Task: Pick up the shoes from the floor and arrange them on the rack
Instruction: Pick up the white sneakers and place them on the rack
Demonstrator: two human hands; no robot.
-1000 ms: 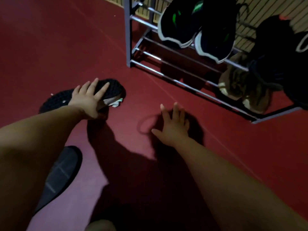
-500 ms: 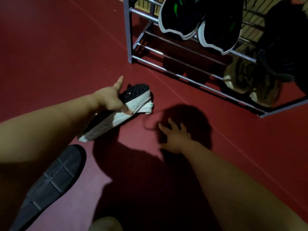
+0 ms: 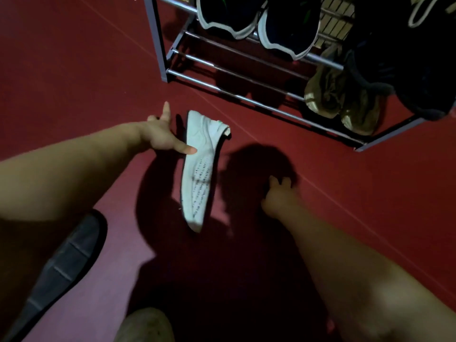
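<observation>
The left hand point(image 3: 160, 138) is gripping a white-soled shoe point(image 3: 198, 174) near its heel, thumb pressing on the sole and forefinger sticking out. The shoe is hanging clear of the floor point(image 3: 74, 58), sole facing the camera and toe pointing back toward the person. The right hand point(image 3: 277, 197) is hovering just beside the shoe's toe, fingers loosely curled and holding nothing.

Judging from this, the pick-up is done and the carry to the rack point(image 3: 155, 38) is in hand. The next move seems to call for turning the shoe sole-down and swinging it forward past the left hand to the bare rails of the lower tier. The right hand could be steadying the toe.

Close under the left forearm, a dark shoe point(image 3: 64, 262) is lying sole-up on the floor, waiting its turn. Ahead of both hands, black sneakers point(image 3: 288, 28) are sitting on an upper rail. A tan pair point(image 3: 343, 102) is resting on the lower tier, beyond the right hand. The floor is dark red and smooth, the light dim, with heavy arm shadows falling between the hands.
</observation>
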